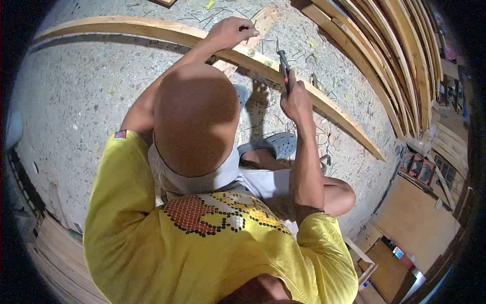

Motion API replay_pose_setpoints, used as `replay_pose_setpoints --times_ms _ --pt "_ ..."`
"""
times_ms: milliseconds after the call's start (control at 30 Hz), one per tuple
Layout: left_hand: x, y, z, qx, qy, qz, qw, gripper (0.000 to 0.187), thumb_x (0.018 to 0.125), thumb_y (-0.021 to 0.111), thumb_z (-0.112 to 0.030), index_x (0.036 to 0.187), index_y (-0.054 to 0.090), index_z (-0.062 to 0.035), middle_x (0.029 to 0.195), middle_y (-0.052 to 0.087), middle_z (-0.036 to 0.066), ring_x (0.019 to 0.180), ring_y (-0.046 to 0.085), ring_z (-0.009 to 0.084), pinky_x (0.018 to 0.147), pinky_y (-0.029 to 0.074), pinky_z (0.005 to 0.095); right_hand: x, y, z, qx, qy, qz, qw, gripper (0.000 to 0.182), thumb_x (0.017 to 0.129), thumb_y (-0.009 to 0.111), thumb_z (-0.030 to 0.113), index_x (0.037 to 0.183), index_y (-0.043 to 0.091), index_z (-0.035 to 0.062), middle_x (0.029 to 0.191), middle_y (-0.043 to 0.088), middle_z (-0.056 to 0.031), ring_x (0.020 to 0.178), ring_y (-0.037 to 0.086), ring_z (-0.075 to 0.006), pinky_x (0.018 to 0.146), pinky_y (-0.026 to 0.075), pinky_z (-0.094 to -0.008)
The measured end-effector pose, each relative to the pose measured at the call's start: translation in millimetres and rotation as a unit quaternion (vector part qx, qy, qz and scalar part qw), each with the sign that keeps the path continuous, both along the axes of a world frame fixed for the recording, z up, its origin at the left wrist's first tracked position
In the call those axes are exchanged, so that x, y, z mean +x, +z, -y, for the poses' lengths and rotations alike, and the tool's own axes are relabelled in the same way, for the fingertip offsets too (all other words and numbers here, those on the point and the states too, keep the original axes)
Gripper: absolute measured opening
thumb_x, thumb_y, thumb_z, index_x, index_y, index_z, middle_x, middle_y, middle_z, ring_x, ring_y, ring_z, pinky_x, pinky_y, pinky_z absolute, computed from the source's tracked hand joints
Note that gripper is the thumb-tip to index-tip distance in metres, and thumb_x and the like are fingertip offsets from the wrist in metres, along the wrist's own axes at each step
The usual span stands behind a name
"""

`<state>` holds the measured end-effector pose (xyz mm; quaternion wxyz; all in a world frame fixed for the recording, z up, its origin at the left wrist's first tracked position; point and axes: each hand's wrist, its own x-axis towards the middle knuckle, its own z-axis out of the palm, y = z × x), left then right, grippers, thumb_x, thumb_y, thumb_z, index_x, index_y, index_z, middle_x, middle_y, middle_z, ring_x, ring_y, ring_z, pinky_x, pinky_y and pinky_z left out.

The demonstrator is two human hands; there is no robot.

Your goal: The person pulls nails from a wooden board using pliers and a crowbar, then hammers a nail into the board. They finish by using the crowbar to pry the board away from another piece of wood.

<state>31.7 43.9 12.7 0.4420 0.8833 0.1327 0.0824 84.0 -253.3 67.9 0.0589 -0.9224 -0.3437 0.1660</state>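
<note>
Board [250,61], long and pale, runs across the concrete floor [91,76] in front of a seated person in a yellow shirt [202,258]; the lens makes it look bowed. The person's left forearm crosses over it, and the left hand [232,34] hovers just past its far side, fingers curled in toward the thumb. Whether they pinch anything I cannot tell.

The right hand [297,104] is wrapped round the handles of dark pincers [285,69] with a red mark on them. Their head points away from the person, above the board's far edge; I cannot tell whether its tips touch each other.

Thin, dark bits of metal, some bent, lie scattered over the floor beyond the board, beside a flat wood scrap [267,19]. A grey clog [283,144] is on the person's right foot. Over to the right, more boards [400,55] lie side by side, and a wide wooden panel [415,218] sits nearer.
</note>
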Motion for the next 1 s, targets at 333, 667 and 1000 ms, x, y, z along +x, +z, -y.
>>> replay_pose_setpoints --times_ms 333,667,1000 --pt "1.0 -3.9 13.5 -0.115 -0.028 0.149 0.982 0.026 0.101 0.057 -0.024 0.114 0.069 -0.0047 0.098 0.071 0.017 0.091 0.068 0.0353 0.085 0.054 0.0441 -9.5 -1.3 3.5 0.074 -0.043 -0.024 0.996 0.077 0.083 0.061 0.003 0.156 0.037 0.0008 0.109 0.064 -0.0346 0.103 0.063 -0.0519 0.090 0.051 -0.0554" --pt "-25.9 12.8 21.0 0.197 -0.202 0.083 0.956 0.026 0.093 0.071 -0.023 0.101 0.065 0.0003 0.101 0.060 0.016 0.098 0.062 0.0371 0.086 0.050 0.0495 -7.9 -13.3 6.0 0.133 -0.055 -0.032 0.989 0.076 0.083 0.063 0.004 0.155 0.038 -0.0014 0.110 0.064 -0.0324 0.103 0.063 -0.0510 0.089 0.050 -0.0545" --pt "-1.8 11.7 11.2 0.060 -0.081 -0.041 0.994 0.028 0.099 0.066 -0.028 0.101 0.071 -0.0012 0.093 0.071 0.016 0.091 0.068 0.0334 0.083 0.052 0.0435 -4.8 -14.8 5.2 0.102 -0.060 -0.065 0.991 0.079 0.079 0.061 0.003 0.155 0.037 -0.0001 0.113 0.065 -0.0336 0.106 0.065 -0.0506 0.089 0.052 -0.0555"
